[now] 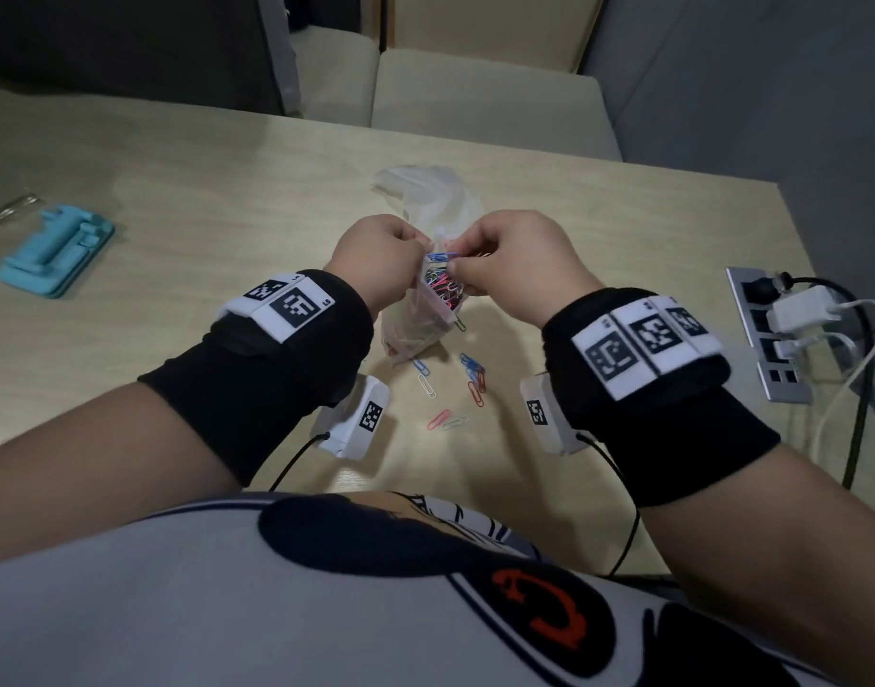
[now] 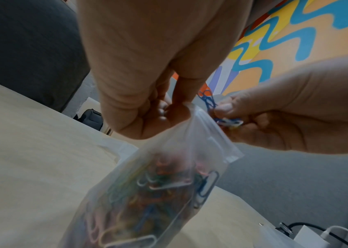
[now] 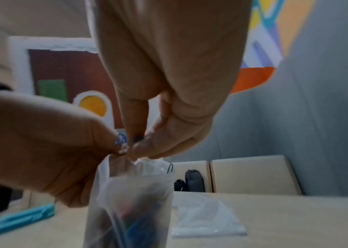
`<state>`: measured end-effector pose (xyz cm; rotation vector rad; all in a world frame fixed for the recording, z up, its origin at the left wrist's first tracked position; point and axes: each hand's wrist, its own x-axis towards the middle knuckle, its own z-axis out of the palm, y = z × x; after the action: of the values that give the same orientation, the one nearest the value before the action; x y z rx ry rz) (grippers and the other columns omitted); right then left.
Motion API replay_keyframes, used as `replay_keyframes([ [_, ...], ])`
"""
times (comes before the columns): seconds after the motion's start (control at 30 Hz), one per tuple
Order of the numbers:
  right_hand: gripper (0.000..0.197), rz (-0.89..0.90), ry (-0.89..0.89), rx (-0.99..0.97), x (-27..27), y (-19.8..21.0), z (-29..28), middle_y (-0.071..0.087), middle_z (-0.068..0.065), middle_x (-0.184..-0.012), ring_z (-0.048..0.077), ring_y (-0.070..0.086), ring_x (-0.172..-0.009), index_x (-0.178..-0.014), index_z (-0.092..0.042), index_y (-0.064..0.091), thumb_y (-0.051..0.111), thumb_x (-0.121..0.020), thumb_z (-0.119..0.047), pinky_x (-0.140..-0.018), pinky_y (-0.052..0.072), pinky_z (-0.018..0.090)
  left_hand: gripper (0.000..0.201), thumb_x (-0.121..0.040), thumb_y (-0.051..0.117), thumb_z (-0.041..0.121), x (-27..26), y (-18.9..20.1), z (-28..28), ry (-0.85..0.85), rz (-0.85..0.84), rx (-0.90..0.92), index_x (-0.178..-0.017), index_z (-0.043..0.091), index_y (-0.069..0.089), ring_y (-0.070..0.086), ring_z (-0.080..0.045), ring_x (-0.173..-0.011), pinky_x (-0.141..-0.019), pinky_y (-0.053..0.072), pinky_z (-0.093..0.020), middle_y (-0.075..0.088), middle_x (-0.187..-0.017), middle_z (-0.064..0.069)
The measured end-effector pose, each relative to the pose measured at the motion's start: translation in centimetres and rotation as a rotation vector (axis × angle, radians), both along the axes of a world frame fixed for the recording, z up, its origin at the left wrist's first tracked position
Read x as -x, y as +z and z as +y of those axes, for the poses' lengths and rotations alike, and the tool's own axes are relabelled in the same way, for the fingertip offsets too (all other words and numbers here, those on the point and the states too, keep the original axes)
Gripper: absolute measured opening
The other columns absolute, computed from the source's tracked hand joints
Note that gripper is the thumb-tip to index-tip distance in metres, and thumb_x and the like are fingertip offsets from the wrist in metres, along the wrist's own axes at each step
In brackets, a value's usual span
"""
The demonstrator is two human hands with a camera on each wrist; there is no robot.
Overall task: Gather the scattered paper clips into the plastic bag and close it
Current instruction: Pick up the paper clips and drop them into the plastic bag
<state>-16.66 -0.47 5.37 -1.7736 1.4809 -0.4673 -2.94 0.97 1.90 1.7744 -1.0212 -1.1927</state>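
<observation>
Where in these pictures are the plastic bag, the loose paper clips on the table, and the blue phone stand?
plastic bag (image 2: 147, 193): left wrist view, its clip-filled middle.
loose paper clips (image 1: 475, 376): head view, the blue and red cluster on the table.
blue phone stand (image 1: 54, 255): head view, its flat base.

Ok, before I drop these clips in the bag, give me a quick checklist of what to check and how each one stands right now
1. Left hand grips the bag at its top edge: ok.
2. Right hand pinches the blue clips: ok.
3. Clips are over the bag's mouth: ok, they sit right at the rim.
4. Mouth is wide enough open: cannot tell, the fingers hide it.
5. All clips gathered: not ok, loose clips lie on the table near the bag's bottom.
6. Bag closed: not ok, not yet sealed.
</observation>
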Motion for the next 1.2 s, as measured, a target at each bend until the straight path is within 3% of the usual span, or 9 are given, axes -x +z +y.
replay_keyframes([
  [0.13, 0.022, 0.188, 0.073, 0.146, -0.2, 0.6, 0.2, 0.068, -0.002, -0.104, 0.014, 0.063, -0.093, -0.111, -0.020, 0.066, 0.059, -0.090, -0.023, -0.086, 0.048, 0.025, 0.023, -0.088, 0.054, 0.013, -0.3, 0.0, 0.1, 0.018, 0.002, 0.008, -0.067, 0.022, 0.057, 0.049, -0.017, -0.055, -0.056, 0.041, -0.026, 0.052, -0.060, -0.003],
  [0.27, 0.019, -0.011, -0.080, 0.189, 0.7, -0.2, -0.1, 0.066, -0.006, -0.093, 0.016, 0.063, -0.087, -0.099, -0.023, 0.066, 0.050, -0.090, -0.019, -0.086, 0.053, 0.035, 0.024, -0.088, 0.053, 0.013, -0.8, -0.1, -0.1, 0.041, 0.006, 0.007, -0.066, 0.022, 0.058, 0.049, -0.016, -0.054, -0.055, 0.041, -0.026, 0.054, -0.062, -0.003],
  [0.37, 0.023, 0.168, -0.084, 0.090, 1.9, -3.3, -0.9, 0.067, 0.002, -0.106, 0.024, 0.061, -0.103, -0.106, -0.018, 0.065, 0.046, -0.093, -0.018, -0.092, 0.047, 0.032, 0.025, -0.088, 0.054, 0.014, -1.2, -0.2, -0.2, 0.061, 0.008, -0.005, -0.065, 0.023, 0.057, 0.048, -0.017, -0.055, -0.056, 0.041, -0.026, 0.054, -0.062, -0.003],
  [0.53, 0.031, 0.525, 0.186, -0.153, 1.9, -9.9, -0.5, 0.053, 0.018, -0.130, 0.034, 0.052, -0.120, -0.121, -0.006, 0.052, 0.044, -0.093, -0.017, -0.090, 0.040, 0.032, 0.025, -0.086, 0.052, 0.013, -2.4, -0.2, -0.6, 0.079, -0.034, -0.014, -0.065, 0.024, 0.058, 0.047, -0.018, -0.058, -0.058, 0.040, -0.026, 0.054, -0.065, -0.001],
  [0.67, 0.059, 0.515, 0.456, -0.155, 0.3, -11.0, 1.4, 0.013, 0.013, -0.159, 0.026, 0.017, -0.146, -0.150, -0.006, 0.018, 0.040, -0.097, -0.020, -0.116, 0.018, 0.033, 0.025, -0.086, 0.051, 0.012, -2.9, -0.2, -0.7, 0.104, -0.041, -0.015, -0.065, 0.024, 0.058, 0.044, -0.017, -0.055, -0.056, 0.038, -0.025, 0.052, -0.063, -0.002],
  [0.77, 0.061, 0.460, 0.650, -0.054, -0.1, -11.2, 2.9, 0.020, 0.009, -0.157, 0.024, 0.024, -0.143, -0.150, -0.017, 0.020, 0.043, -0.095, -0.029, -0.115, 0.025, 0.034, 0.024, -0.086, 0.051, 0.013, -3.1, -0.3, -0.8, 0.111, -0.039, -0.015, -0.064, 0.023, 0.058, 0.043, -0.017, -0.053, -0.058, 0.038, -0.025, 0.051, -0.062, -0.001],
  [0.87, 0.066, 0.572, 0.872, 0.061, 1.9, -12.1, 4.6, 0.012, 0.003, -0.161, 0.020, 0.013, -0.148, -0.150, -0.024, 0.023, 0.046, -0.092, -0.045, -0.120, 0.018, 0.036, 0.025, -0.086, 0.052, 0.014, -3.0, -0.4, -0.8, 0.109, -0.036, -0.011, -0.064, 0.023, 0.058, 0.043, -0.016, -0.054, -0.060, 0.038, -0.025, 0.051, -0.062, 0.001],
  [1.03, 0.037, 0.438, 0.894, 0.316, 6.1, -13.5, 5.6, 0.055, 0.009, -0.137, 0.033, 0.057, -0.117, -0.122, -0.015, 0.062, 0.062, -0.087, -0.026, -0.091, 0.052, 0.044, 0.025, -0.087, 0.049, 0.011, -2.4, -0.4, -0.7, 0.093, -0.028, -0.002, -0.066, 0.021, 0.059, 0.043, -0.016, -0.054, -0.054, 0.036, -0.023, 0.051, -0.062, 0.000],
  [1.2, 0.013, 0.552, 0.795, 0.407, 6.3, -13.3, 5.5, 0.061, 0.001, -0.112, 0.028, 0.056, -0.095, -0.101, -0.019, 0.064, 0.058, -0.089, -0.016, -0.070, 0.053, 0.038, 0.024, -0.086, 0.049, 0.013, -1.4, -0.5, -0.5, 0.056, -0.033, -0.005, -0.066, 0.023, 0.059, 0.043, -0.015, -0.058, -0.070, 0.038, -0.030, 0.049, -0.062, 0.002],
])
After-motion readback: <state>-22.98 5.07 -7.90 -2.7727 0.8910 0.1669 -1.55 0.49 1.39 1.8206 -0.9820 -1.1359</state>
